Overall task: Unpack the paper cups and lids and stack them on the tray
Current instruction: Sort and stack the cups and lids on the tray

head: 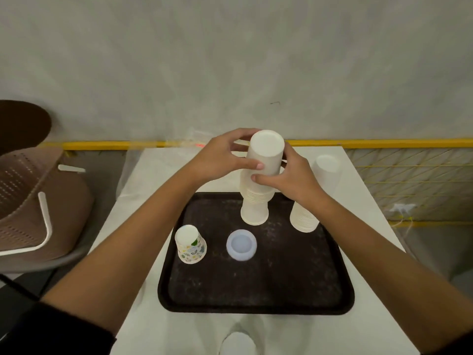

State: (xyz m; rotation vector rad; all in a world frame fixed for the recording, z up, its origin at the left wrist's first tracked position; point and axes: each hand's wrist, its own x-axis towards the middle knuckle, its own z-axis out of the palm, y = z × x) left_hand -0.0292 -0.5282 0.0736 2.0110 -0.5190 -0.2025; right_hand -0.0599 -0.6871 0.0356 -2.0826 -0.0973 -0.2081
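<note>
Both sets of fingers are curled round the white cup stack, which stands inverted at the far edge of the tray: my left hand grips the top cup, my right hand the column below. I'd seat it straight down, keeping everything plumb.

Both hands grip the upper part of a tall stack of upturned white cups standing on the dark tray, the left hand from the left, the right hand from the right. Just right of the right hand stands a second white stack. Nearer the person than the left hand, a patterned cup and a translucent lid sit on the tray.
</note>
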